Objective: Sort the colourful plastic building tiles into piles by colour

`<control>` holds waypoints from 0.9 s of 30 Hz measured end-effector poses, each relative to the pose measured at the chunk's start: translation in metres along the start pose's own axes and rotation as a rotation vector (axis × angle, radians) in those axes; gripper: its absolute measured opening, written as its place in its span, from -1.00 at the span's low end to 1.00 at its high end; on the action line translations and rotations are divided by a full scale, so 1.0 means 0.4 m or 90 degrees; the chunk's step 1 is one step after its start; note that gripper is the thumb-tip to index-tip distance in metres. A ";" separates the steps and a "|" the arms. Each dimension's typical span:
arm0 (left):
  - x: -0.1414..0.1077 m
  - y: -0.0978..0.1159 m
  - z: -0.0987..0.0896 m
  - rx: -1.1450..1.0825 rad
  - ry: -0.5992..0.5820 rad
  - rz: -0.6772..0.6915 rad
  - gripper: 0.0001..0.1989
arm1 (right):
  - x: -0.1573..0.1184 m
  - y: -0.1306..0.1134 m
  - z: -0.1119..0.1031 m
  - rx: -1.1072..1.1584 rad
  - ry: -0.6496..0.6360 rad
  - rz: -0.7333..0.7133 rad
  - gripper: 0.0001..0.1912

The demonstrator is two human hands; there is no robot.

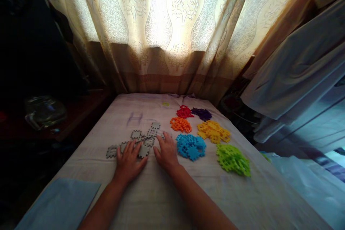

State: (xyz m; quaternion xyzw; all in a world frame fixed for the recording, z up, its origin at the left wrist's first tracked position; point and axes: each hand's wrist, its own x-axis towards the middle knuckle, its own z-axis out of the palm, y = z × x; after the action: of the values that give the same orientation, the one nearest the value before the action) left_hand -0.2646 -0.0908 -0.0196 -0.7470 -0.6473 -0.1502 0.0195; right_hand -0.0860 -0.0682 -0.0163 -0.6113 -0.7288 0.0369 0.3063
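Several grey toothed-edge puzzle pieces point(136, 134) lie loosely spread on the cloth-covered surface, some overlapping. My left hand point(128, 161) rests palm down over the near grey pieces, fingers spread and touching them. Just right of the grey group is my right hand point(167, 152), its fingers apart and reaching to the pieces' right edge; a bit of grey shows by its fingertips. Close beside it sits a pile of blue pieces point(191, 146). Further right are piles of yellow pieces point(213, 131) and lime green pieces point(233, 160).
Beyond the blue pile lie orange pieces point(181, 124), red pieces point(184, 111) and dark purple pieces point(201, 114). A folded blue cloth or sheet point(60, 203) is at the near left. A glass bowl point(45, 111) stands on a dark side table. Curtains point(159, 61) hang behind.
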 end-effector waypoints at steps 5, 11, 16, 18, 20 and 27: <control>0.004 -0.075 0.012 0.013 0.049 -0.105 -0.48 | 0.058 -0.031 0.075 -0.029 -0.070 0.112 -0.54; 0.026 -0.086 0.002 -0.006 0.058 -0.176 -0.54 | 0.046 0.006 0.070 0.087 -0.014 -0.007 -0.62; 0.027 -0.082 -0.001 -0.014 0.055 -0.171 -0.57 | 0.111 0.047 -0.002 -0.004 -0.090 0.069 -0.48; 0.026 -0.084 0.002 -0.019 0.052 -0.174 -0.57 | 0.145 0.048 -0.023 -0.058 -0.183 0.039 -0.43; 0.025 -0.087 0.006 -0.025 0.050 -0.176 -0.58 | 0.173 0.045 -0.038 -0.098 -0.276 -0.015 -0.43; 0.026 -0.088 0.009 -0.023 0.054 -0.178 -0.58 | 0.207 0.053 -0.075 -0.196 -0.366 -0.067 -0.55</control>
State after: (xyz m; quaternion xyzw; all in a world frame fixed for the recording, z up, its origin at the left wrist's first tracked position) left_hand -0.2968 -0.0744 -0.0263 -0.6428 -0.7408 -0.1945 0.0118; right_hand -0.0585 0.0032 0.0321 -0.5766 -0.8129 0.0813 -0.0066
